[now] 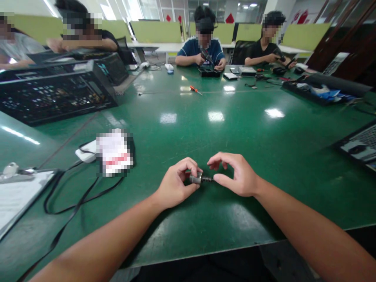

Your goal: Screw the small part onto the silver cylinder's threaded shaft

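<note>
Between thumb and fingers, my left hand [178, 182] grips a small silvery metal cylinder [195, 178] that looks like a little motor. A dark ridged shaft [207, 179], like a screw or a spring, sticks out of it to the right. Something red shows behind the cylinder, partly hidden by my fingers. My right hand [235, 174] is curved with its thumb and fingers apart. Its thumb tip is at the shaft's end; whether it touches I cannot tell. Both hands are just above the green table [188, 137].
To the left lie a badge [116, 152] on a black lanyard, a white device [87, 150] and a clipboard [22, 196]. A large black case [58, 88] stands behind them. An orange screwdriver [195, 90] lies farther off. At right are a black tray [320, 90] and a metal case [361, 147]. Several people sit opposite.
</note>
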Available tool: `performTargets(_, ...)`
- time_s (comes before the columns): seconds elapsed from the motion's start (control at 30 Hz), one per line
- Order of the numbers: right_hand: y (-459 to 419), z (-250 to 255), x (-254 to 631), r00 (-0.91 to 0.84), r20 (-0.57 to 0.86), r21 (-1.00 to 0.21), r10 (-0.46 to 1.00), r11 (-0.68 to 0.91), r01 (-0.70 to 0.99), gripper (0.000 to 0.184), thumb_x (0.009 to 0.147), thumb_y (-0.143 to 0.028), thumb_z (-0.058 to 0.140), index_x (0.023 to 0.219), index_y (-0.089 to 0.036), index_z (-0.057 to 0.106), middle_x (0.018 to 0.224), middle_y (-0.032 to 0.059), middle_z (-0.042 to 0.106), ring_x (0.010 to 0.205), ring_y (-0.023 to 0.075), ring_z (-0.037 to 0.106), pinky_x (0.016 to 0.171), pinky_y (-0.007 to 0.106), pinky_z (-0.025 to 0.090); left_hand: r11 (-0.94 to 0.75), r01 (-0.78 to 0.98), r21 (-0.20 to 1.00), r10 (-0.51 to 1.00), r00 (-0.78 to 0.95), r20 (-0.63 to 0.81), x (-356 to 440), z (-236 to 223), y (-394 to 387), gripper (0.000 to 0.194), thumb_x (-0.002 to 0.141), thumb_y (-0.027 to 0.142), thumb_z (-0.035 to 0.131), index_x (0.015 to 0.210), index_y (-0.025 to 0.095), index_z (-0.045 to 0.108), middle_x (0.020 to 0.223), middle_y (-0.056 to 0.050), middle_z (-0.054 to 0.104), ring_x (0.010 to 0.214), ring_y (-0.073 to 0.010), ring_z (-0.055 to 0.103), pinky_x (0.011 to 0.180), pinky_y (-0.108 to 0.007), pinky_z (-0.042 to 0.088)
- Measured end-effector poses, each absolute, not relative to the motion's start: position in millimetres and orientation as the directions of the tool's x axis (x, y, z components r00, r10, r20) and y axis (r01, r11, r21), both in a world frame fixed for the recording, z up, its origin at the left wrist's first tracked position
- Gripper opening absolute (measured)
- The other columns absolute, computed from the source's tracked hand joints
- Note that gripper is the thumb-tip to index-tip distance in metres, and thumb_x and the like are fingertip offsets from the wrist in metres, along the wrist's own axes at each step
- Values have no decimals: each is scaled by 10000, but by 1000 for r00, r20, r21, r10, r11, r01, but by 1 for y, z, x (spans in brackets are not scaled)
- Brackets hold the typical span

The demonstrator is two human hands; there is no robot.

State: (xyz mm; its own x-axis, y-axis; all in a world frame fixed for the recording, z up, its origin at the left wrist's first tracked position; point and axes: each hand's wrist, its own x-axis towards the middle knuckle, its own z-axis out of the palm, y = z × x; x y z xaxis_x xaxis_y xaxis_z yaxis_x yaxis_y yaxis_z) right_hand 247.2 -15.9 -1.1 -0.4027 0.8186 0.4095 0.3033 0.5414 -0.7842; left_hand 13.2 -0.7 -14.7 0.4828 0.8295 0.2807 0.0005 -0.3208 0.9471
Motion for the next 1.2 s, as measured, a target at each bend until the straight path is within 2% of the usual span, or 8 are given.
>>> performTargets(0.13,-18,-1,244,-526,361,-755,770,573,320,250,812,-247,688,1054,-203,643,905,19,683,812,177,635,748,305,466,-377,21,926,790,529,310,11,-13,-5,224,734,47,738,790,179,566,927,-35,601,875,-161,643,792,-291,511)
performTargets(0.33,-18,-2,244,-514,313,-742,798,544,393,296,769,-200,713,1044,-212,606,921,5,659,816,167,616,749,291,459,-378,19,926,796,517,315,10,-13,-4,241,732,84,774,782,185,560,919,-30,585,870,-173,651,780,-298,521)
performTargets(0.6,-16,-5,242,-527,295,-729,797,544,415,178,781,-218,714,932,-217,617,850,8,663,753,170,598,727,300,456,-368,46,929,793,537,288,11,-11,-6,228,730,154,817,794,185,600,914,-41,595,834,-178,627,750,-304,519)
performTargets(0.87,-18,-8,242,-559,267,-742,785,538,400,119,796,-224,716,880,-209,631,784,-8,658,708,151,605,699,276,449,-385,63,921,774,565,286,10,-13,-7,215,724,118,800,801,183,610,911,-38,597,833,-175,629,749,-299,521)
performTargets(1.2,-19,-7,243,-675,237,-727,699,588,354,95,768,-222,714,790,-199,625,700,-11,651,632,136,582,640,253,430,-465,83,881,664,691,285,8,-11,-7,191,723,181,830,807,174,659,879,-54,640,792,-171,624,720,-289,510)
